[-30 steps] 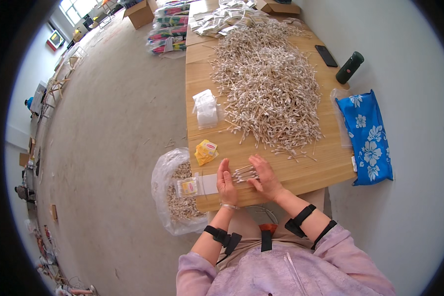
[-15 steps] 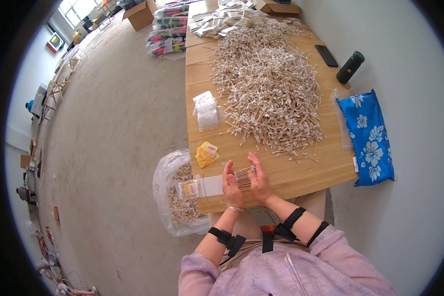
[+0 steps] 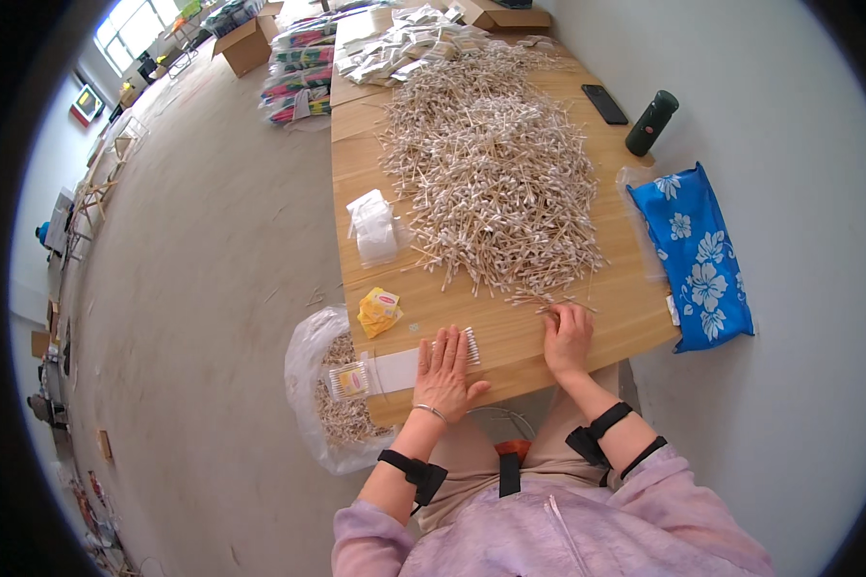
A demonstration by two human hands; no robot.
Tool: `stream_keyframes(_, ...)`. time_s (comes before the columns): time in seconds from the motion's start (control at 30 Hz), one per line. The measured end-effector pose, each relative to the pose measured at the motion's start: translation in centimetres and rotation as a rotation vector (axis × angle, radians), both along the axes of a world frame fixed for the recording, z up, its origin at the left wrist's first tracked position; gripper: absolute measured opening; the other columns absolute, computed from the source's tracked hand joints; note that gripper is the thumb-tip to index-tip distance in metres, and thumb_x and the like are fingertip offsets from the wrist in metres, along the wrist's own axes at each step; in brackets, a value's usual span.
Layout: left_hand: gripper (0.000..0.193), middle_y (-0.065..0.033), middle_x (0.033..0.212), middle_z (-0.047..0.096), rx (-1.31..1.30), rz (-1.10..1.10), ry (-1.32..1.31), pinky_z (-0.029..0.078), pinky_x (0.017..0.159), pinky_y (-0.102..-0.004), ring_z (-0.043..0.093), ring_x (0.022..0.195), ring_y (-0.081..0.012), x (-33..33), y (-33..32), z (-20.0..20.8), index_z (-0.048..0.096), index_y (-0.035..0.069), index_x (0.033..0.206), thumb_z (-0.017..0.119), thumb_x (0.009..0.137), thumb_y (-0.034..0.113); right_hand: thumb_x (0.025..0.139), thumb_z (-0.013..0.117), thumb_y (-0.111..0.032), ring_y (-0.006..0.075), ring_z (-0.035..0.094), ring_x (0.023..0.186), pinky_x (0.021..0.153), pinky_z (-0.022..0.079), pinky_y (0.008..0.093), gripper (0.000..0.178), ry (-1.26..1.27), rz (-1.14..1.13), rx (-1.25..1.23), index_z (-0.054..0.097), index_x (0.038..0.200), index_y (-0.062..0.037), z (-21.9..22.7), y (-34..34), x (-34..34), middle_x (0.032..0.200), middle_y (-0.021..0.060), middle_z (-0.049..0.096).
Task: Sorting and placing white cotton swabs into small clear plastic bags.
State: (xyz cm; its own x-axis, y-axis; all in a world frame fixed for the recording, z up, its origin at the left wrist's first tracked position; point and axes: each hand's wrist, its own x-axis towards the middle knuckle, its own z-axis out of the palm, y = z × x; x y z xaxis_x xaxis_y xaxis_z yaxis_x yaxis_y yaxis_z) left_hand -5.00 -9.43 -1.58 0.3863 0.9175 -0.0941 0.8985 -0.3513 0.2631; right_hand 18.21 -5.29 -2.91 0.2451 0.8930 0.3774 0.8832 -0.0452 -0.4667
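Observation:
My left hand (image 3: 442, 377) lies flat, fingers stretched out, over a row of cotton swabs (image 3: 471, 346) whose white tips show past its fingers. Beside it a white strip (image 3: 397, 371) runs left to a clear pack of swabs with a yellow card (image 3: 348, 383) at the table's left edge. My right hand (image 3: 570, 338) is closed, its fingertips pinched on loose swabs at the near edge of a big pile of cotton swabs (image 3: 496, 173). How many swabs it grips is hidden.
Left on the wooden table (image 3: 606, 327) are yellow cards (image 3: 379, 311) and clear bags (image 3: 372, 228). A phone (image 3: 604, 104), a dark green bottle (image 3: 651, 123) and a blue flowered pack (image 3: 698, 258) line the right. Beside the table's left edge sits a plastic bag of swabs (image 3: 303, 375).
My hands were side by side around a bundle of swabs. Now the left presses flat on the swabs, and the right has let go and moved right to the pile's edge. The view has shifted slightly.

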Motion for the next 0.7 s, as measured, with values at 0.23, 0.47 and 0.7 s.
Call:
stream_keyframes(0.23,0.082,-0.0162,0.151,0.023,0.028,0.009,-0.143,0.005,0.117,-0.0463,0.015,0.143,-0.0317,-0.5,0.2,0.0,0.021,0.001,0.146,0.055,0.086,0.046,0.078,0.066,-0.011,0.0280,0.053,0.096,0.081,0.043,0.0413,0.009,0.006,0.128,-0.047,0.063,0.087,-0.0109,-0.2,1.9,-2.0,0.090,0.0057,0.057)
stream_keyframes(0.47,0.079,-0.0212,0.139,0.037,0.091,0.208,-0.535,0.023,0.113,-0.0469,0.031,0.134,-0.0366,-0.4,0.4,-0.1,0.027,0.000,0.141,0.071,0.076,0.012,0.079,0.058,-0.012,0.0251,0.052,0.092,0.082,0.043,0.0378,0.009,-0.079,0.435,-0.023,0.064,0.086,-0.0129,0.5,3.0,-7.2,0.089,0.0040,0.056)
stream_keyframes(0.7,0.063,-0.0179,0.143,0.037,0.105,0.524,-0.993,0.025,0.113,-0.0365,0.033,0.135,-0.0282,-0.8,1.1,-1.9,0.030,-0.002,0.141,0.059,0.085,0.002,0.076,0.058,-0.009,0.0241,0.052,0.094,0.085,0.042,0.0356,0.015,-0.045,0.720,-0.138,0.065,0.089,-0.0115,1.3,3.0,-9.2,0.091,0.0043,0.056)
